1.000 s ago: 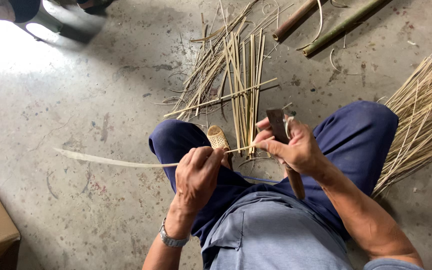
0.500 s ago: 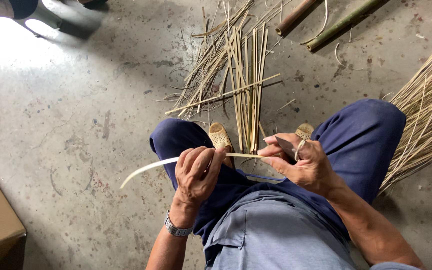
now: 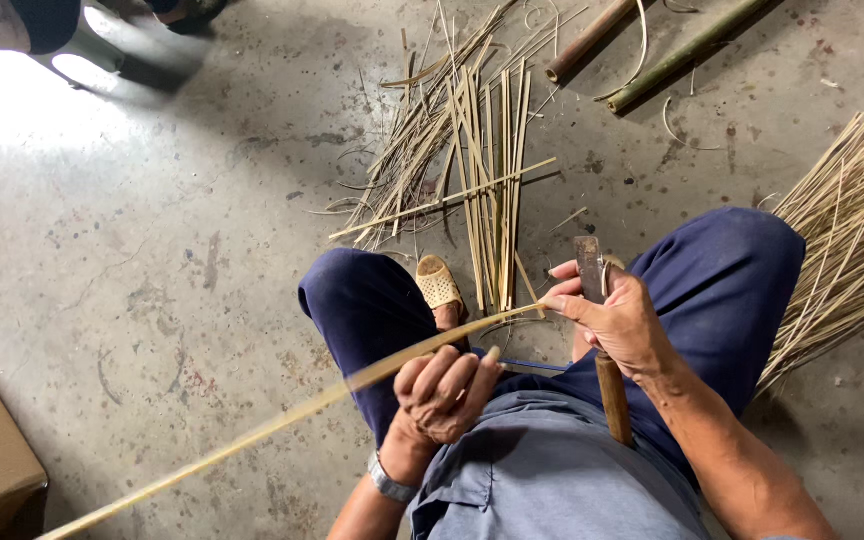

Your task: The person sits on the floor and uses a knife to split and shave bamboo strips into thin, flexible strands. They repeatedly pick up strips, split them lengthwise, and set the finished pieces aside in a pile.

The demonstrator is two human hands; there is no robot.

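- Step in hand, as I read it: shaving or splitting a long thin pale bamboo strip [image 3: 352, 385] with a flat dark-bladed knife with wooden handle [image 3: 600, 330].
- Right hand [image 3: 620, 318] is wrapped around the knife, with the thumb and fingertips pinching the strip's near end against the blade.
- Left hand [image 3: 444, 390] is curled loosely over the strip at mid-lap, fingers closed on it.
- The strip runs from the right hand, under the left, and out toward the lower left over the grey concrete floor [image 3: 152, 260].
- Next move likely calls for a steady blade angle and even pull.
- Pile of cut bamboo slats [image 3: 482, 170] lies ahead, well apart from the hands.
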